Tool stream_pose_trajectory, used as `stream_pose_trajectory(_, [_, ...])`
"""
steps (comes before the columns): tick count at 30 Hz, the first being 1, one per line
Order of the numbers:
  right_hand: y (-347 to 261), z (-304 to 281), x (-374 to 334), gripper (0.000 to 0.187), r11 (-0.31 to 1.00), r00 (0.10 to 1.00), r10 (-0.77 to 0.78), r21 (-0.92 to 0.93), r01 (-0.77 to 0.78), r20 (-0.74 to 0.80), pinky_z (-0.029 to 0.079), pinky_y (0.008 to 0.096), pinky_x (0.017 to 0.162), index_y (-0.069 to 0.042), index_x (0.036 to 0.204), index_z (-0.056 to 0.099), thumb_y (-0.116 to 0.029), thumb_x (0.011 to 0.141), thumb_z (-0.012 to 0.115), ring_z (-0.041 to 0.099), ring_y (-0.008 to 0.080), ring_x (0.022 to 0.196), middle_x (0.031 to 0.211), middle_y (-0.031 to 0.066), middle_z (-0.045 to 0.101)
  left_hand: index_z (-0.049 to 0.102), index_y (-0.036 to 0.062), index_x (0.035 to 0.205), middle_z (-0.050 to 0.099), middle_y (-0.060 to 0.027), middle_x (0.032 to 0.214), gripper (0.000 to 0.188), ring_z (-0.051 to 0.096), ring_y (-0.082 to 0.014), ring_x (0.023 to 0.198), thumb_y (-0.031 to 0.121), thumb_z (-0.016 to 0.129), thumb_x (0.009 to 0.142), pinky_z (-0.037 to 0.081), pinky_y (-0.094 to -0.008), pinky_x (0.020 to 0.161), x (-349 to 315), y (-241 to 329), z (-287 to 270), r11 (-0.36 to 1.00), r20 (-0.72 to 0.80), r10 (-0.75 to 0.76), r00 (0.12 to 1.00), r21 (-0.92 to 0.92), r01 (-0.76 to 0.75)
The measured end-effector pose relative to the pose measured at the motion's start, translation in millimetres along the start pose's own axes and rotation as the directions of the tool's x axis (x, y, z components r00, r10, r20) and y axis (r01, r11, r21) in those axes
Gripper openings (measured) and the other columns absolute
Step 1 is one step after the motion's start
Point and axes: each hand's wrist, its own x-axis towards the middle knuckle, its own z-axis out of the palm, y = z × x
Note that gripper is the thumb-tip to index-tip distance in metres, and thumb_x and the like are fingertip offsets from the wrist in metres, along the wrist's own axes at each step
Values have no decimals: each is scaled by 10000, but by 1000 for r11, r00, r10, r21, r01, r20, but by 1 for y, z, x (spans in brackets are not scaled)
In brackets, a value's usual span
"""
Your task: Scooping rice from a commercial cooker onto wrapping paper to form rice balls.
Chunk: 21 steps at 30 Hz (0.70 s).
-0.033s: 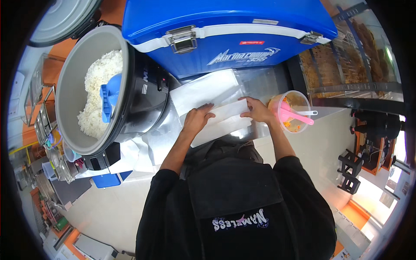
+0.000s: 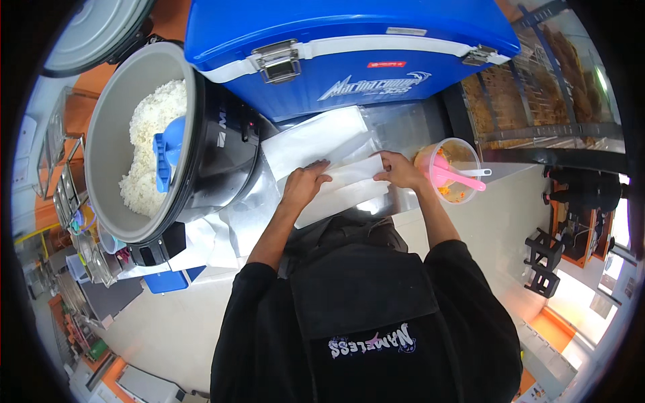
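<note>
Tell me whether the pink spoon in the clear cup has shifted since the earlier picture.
No. The pink spoon lies in the clear plastic cup as before, handle pointing right, at the same spot below the blue cooler box.
</note>
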Motion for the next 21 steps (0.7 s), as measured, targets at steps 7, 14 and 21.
stream_pose_trajectory(7, [2,9,-11,403,904,1000,-9,-428,2,-15,430,398,946,-96,1152,645,-118,764,749,550,308,1107,1084,149,645,681,74,1142,630,-131,1202,357,610,-296,1109,247,714,831,504,-366,944,2,11,1,997,-5,-68,998,-35,68])
stream_pose_trajectory(14, [-27,11,-8,308,894,999,5,-447,13,40,388,413,1011,-118,1125,655,-108,817,666,527,327,1153,1111,159,644,689,106,1140,634,-96,1221,349,630,-278,1074,265,699,830,516,-368,914,-1,0,8,1000,-53,-22,998,-19,21])
stream_pose_trajectory(21, [4,2,-1,261,953,992,-128,-275,125,9,479,407,885,-92,1096,658,-174,848,652,601,342,1025,1054,171,669,696,95,1120,640,-103,1217,346,635,-303,1056,259,710,816,513,-380,912,0,-1,9,999,-53,-39,998,-40,37])
